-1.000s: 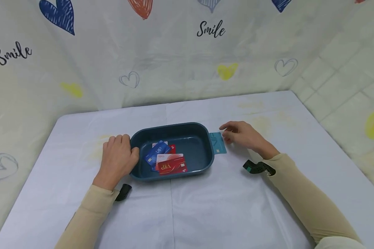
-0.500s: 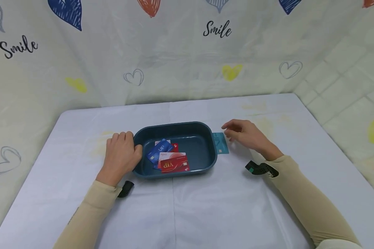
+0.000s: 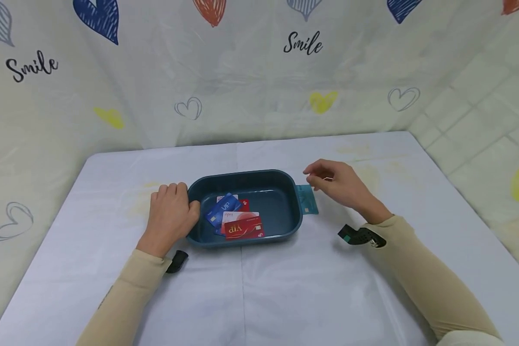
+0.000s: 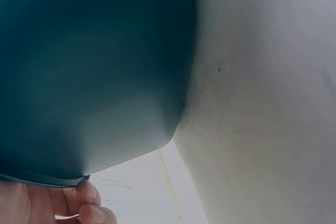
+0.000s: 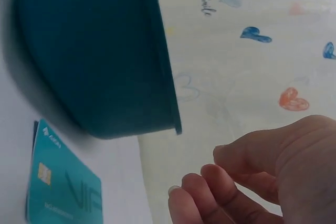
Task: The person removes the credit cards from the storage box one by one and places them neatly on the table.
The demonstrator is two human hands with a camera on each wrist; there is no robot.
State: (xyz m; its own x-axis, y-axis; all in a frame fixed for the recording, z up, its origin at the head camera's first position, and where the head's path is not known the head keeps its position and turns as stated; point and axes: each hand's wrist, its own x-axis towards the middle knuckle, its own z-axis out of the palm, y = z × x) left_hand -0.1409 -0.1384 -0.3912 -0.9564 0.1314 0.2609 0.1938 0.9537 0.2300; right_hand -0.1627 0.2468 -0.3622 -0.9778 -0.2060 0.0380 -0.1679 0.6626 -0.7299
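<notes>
A dark teal rectangular dish [image 3: 281,202] stands on the white-covered table. At its left end, my left hand [image 3: 168,216] grips the rim; the fingertips [image 4: 86,192] show by the rim in the left wrist view. Several cards lie in the left part of the dish, among them a red VIP card [image 3: 244,228] and a blue VIP card [image 3: 221,209]. A teal VIP card [image 3: 310,201] lies on the table at the dish's right end, partly hidden by the rim. Just above and right of it, my right hand [image 3: 339,182] hovers with loosely bent fingers, holding nothing.
The table's white cloth [image 3: 294,293] runs back to a wall covering [image 3: 251,72] printed with hearts and "Smile". Dark wrist straps [image 3: 361,236] sit at both cuffs, the right one by the tan sleeve [image 3: 428,278].
My right hand has risen slightly off the teal card, away from its right edge. My left hand keeps its grip on the dish. The head view has shifted a little.
</notes>
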